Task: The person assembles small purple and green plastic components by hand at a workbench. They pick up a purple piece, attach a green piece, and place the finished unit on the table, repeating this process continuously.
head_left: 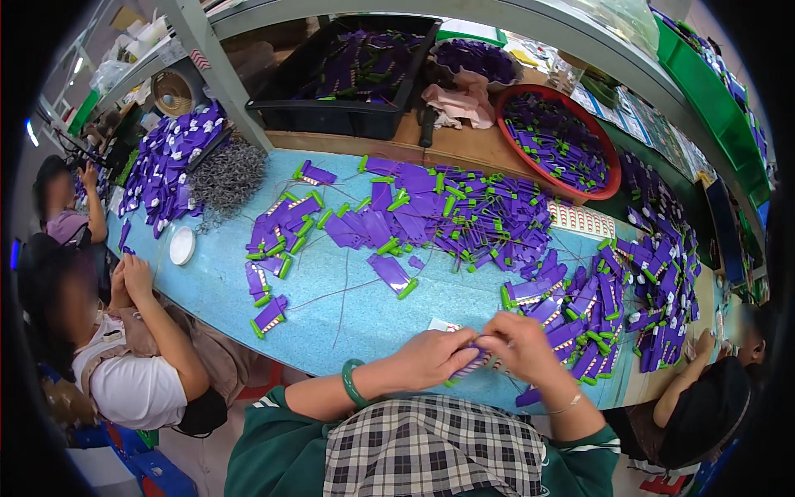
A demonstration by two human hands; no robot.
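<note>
My left hand [437, 356] and my right hand [517, 344] meet over the near edge of a light blue table [215, 290]. Both pinch one small purple flat piece [469, 361] with a green end; most of it is hidden by my fingers. A green bangle [353, 383] sits on my left wrist. Just beyond my right hand lies a heap of the same purple pieces with green caps [571, 319]. A larger spread of them [447, 211] covers the table's middle, with thin grey wires [344, 294] trailing across the surface.
A red basin [609, 166] and a black crate [323, 116] at the back hold more purple pieces. A tangle of grey wire [225, 178] and a white lid [182, 245] lie at left. One person [132, 364] sits at left, another [712, 398] at right.
</note>
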